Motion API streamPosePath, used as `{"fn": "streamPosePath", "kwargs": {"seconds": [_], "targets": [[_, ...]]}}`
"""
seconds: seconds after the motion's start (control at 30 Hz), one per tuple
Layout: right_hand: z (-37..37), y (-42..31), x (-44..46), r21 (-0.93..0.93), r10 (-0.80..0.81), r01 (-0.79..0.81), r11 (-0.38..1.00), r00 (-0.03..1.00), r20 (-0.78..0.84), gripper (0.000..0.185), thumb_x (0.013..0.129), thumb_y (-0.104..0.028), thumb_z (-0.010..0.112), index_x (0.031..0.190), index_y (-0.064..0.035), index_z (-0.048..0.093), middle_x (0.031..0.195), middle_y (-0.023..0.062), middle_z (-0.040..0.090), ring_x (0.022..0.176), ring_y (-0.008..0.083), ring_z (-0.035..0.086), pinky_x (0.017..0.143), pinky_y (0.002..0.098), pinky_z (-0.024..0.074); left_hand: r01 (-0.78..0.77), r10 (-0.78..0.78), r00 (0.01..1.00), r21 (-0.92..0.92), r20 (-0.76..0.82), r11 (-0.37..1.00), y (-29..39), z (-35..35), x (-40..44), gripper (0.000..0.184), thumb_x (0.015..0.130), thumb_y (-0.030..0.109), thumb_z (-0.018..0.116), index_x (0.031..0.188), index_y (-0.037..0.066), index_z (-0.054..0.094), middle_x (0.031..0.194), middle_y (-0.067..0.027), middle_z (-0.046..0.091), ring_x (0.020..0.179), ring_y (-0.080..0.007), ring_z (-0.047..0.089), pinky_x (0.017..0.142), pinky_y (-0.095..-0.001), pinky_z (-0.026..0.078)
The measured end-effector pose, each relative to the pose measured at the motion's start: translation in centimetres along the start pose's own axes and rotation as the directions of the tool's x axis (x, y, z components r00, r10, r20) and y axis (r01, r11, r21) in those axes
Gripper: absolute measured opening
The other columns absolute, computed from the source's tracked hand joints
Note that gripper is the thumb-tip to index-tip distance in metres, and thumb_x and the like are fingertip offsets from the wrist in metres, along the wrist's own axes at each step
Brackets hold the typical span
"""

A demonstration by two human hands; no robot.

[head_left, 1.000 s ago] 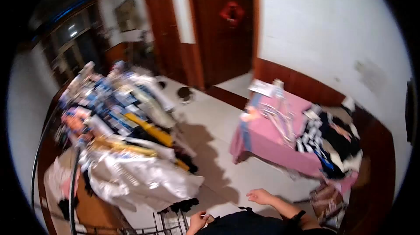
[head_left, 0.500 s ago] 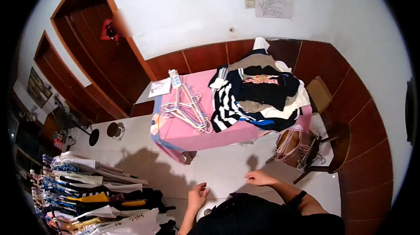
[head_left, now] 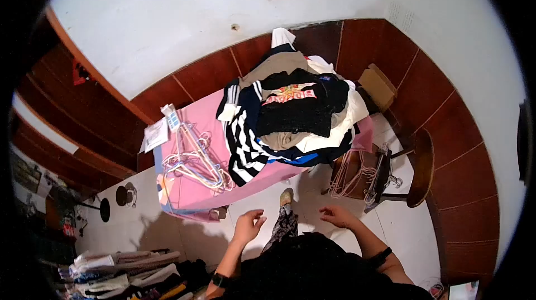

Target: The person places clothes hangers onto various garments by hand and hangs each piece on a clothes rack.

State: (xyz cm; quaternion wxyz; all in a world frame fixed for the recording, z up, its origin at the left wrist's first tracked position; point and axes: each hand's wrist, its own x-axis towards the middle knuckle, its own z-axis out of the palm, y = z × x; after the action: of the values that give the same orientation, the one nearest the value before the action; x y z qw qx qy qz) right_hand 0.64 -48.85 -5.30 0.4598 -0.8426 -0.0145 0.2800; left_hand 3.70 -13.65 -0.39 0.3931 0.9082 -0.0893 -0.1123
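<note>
My left hand (head_left: 249, 226) hangs in the air before my body, fingers loosely apart and holding nothing. My right hand (head_left: 336, 216) is likewise bare, its fingers a little curled and apart. Both stay short of the table's front edge. On the pink-covered table (head_left: 252, 188) lies a heaped pile of clothes, topped by a black shirt (head_left: 304, 107) with a colourful print. A black-and-white striped garment (head_left: 245, 152) drapes down its left side. Several pastel hangers (head_left: 196, 160) lie in a tangle left of the pile.
A wooden chair (head_left: 420, 169) stands right of the table, with pink hangers (head_left: 352, 174) hanging beside it. A cardboard box (head_left: 378, 87) leans near the wall. Hung clothes (head_left: 128, 275) fill a rack at lower left. My foot (head_left: 286, 196) is on the tiled floor.
My view has swung right and come closer to the table, and the rack has slid down toward the lower left corner. One leg now shows, stepping forward. Both hands remain free.
</note>
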Motion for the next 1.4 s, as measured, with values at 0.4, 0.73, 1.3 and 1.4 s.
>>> {"fn": "streamPosePath", "kwargs": {"seconds": [0.4,0.73,1.3,1.4], "targets": [[-13.6,-6.3,16.3,-0.284,-0.051,-0.074,0.956,0.911,-0.408,0.051,0.076,-0.022,0.074,0.118,0.0008,0.056,0.104,0.0182,0.058,0.097,0.0290,0.059,0.085,0.0379,0.0481,-0.281,0.289,0.957,0.141,-0.037,0.949,0.5,-2.6,27.7,0.051,0.076,0.017,0.072,0.121,0.002,0.056,0.130,-0.0178,0.053,0.119,-0.0364,0.050,0.098,-0.0408,0.043],[-14.8,-9.0,26.3,-0.580,-0.071,-0.332,0.744,0.824,-0.562,0.098,0.066,-0.033,0.082,0.144,-0.0074,0.029,0.146,0.0249,0.028,0.131,0.0422,0.033,0.102,0.0557,0.0320,-0.231,0.191,0.972,0.398,0.137,0.888,1.6,1.1,37.1,0.097,0.070,0.042,0.078,0.147,0.011,0.027,0.150,-0.0241,0.024,0.135,-0.0494,0.024,0.106,-0.0579,0.028],[-19.6,-3.5,26.6,-0.301,-0.119,-0.090,0.949,0.782,-0.611,0.046,0.064,0.006,0.051,0.107,-0.0051,0.063,0.108,0.0191,0.062,0.104,0.0371,0.058,0.090,0.0420,0.0462,-0.215,0.083,0.950,0.436,0.301,0.874,0.8,0.0,39.6,0.095,0.078,0.057,0.066,0.149,0.014,0.021,0.152,-0.0212,0.023,0.136,-0.0461,0.027,0.100,-0.0543,0.039],[-21.1,-7.2,24.7,-0.054,-0.068,0.043,0.998,0.722,-0.689,0.042,0.063,0.008,0.047,0.100,-0.0020,0.064,0.097,0.0192,0.064,0.095,0.0345,0.061,0.086,0.0366,0.0469,-0.152,0.010,0.961,0.495,0.278,0.856,2.6,-0.6,37.8,0.098,0.075,0.060,0.066,0.149,0.015,0.021,0.153,-0.0181,0.023,0.138,-0.0432,0.025,0.102,-0.0516,0.039]]}}
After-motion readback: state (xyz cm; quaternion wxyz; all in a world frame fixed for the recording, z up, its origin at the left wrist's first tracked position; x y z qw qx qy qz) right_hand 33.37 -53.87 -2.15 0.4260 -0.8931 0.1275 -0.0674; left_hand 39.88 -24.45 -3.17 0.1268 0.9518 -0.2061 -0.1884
